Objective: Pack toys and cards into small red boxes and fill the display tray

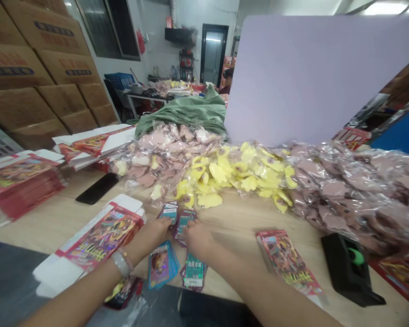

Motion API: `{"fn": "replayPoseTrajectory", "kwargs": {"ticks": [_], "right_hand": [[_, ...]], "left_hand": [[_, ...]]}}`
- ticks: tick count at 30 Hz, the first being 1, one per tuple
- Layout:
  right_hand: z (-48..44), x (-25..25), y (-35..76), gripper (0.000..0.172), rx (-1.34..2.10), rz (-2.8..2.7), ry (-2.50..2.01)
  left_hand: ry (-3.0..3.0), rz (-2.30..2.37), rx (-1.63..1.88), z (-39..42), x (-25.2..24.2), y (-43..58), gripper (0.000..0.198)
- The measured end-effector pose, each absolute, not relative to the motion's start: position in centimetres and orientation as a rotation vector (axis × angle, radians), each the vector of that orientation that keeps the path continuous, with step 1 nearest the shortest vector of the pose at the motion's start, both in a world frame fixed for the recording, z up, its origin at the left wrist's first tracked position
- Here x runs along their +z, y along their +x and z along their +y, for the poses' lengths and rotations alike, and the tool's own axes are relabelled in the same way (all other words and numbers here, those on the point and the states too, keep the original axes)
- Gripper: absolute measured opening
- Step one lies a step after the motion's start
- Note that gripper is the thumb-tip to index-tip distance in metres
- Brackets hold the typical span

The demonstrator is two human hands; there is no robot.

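Left hand [156,237] and right hand [198,240] curled down over two small teal-and-pink card packs [179,218] on the wooden tabletop [231,218], grip impossible to call! Just below, at six o'clock, a fanned blue card stack [161,265] and a teal card pack [194,272]; at nine, a flattened red printed carton [102,236]; at twelve, heaps of bagged yellow and pink pieces [218,175].

The left hand [156,237] and right hand [197,240] reach forward side by side near the middle, just apart, backs up. The bare left forearm [85,290], wearing a pale beaded bracelet [122,264], and right forearm [259,286] angle in from the near edge.
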State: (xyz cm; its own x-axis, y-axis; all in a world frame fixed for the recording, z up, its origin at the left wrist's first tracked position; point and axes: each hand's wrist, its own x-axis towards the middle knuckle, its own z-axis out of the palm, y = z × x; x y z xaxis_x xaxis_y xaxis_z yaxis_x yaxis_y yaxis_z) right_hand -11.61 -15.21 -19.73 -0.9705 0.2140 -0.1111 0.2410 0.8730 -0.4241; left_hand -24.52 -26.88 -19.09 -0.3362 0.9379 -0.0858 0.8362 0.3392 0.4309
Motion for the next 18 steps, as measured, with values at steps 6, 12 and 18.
{"fn": "replayPoseTrajectory", "kwargs": {"ticks": [6, 12, 18], "right_hand": [[-14.0, -18.0, -10.1, 0.016, -1.463, 2.902, 0.861], [-10.8, -18.1, -1.1, 0.024, -2.309, 2.29, 1.345], [-3.4, -17.7, 13.8, 0.03, -2.645, 1.82, 1.625]], "left_hand": [[1.417, 2.331, 0.744, -27.1, -17.2, -23.5, 0.03], [1.454, 1.857, 0.993, -21.8, -18.4, -12.9, 0.051], [1.878, 1.389, 0.879, -12.4, -18.4, -5.7, 0.057]]}}
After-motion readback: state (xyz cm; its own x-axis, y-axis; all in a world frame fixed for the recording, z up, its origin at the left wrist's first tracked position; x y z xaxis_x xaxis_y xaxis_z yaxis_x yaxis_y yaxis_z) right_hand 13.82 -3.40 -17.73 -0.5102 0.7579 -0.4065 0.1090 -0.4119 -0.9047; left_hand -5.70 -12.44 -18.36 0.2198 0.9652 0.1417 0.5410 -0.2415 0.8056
